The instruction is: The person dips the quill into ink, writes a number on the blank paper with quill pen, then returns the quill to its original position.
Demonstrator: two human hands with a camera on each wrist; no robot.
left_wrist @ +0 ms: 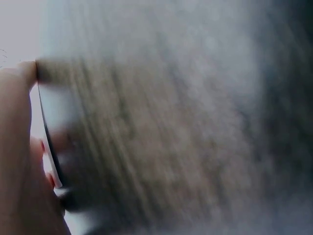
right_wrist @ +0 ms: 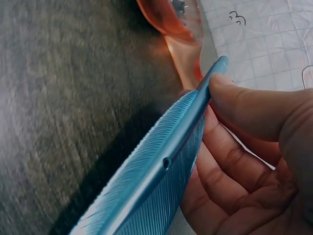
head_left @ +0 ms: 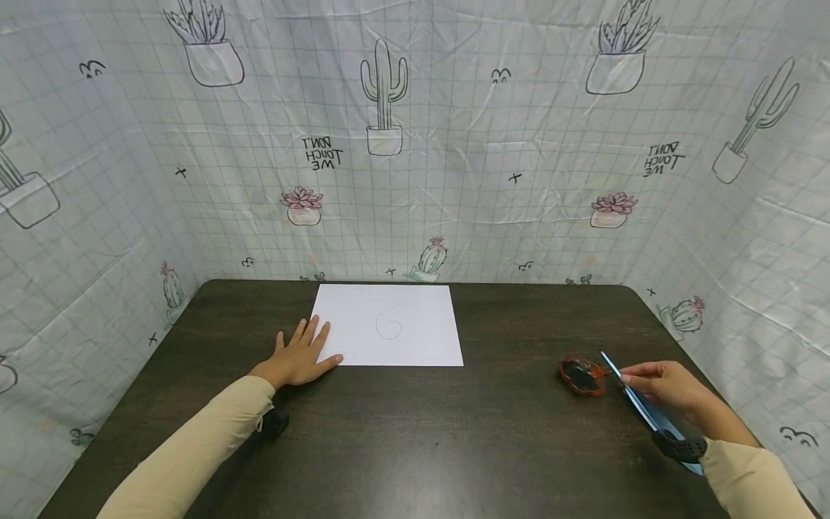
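My left hand (head_left: 301,362) lies with spread fingers on the left edge of a white sheet of paper (head_left: 428,339), which carries a faint drawn "6" (head_left: 389,329). The left wrist view shows that hand's fingers (left_wrist: 14,112) at the paper's edge, with much blur. Between thumb and fingers, my right hand (head_left: 671,389) pinches the narrow end of a blue feather-shaped piece (right_wrist: 146,183) with a thick shaft, fine ribs and a small hole. Just left of its tip is a round orange-rimmed thing (head_left: 583,375) with a dark middle; its translucent rim (right_wrist: 164,19) shows in the right wrist view.
The dark wooden table (head_left: 428,447) reaches back to a pale gridded cloth (head_left: 454,166) printed with cacti, which also hangs along both sides. The paper sits at the table's far edge. A dark band (head_left: 677,447) circles my right wrist.
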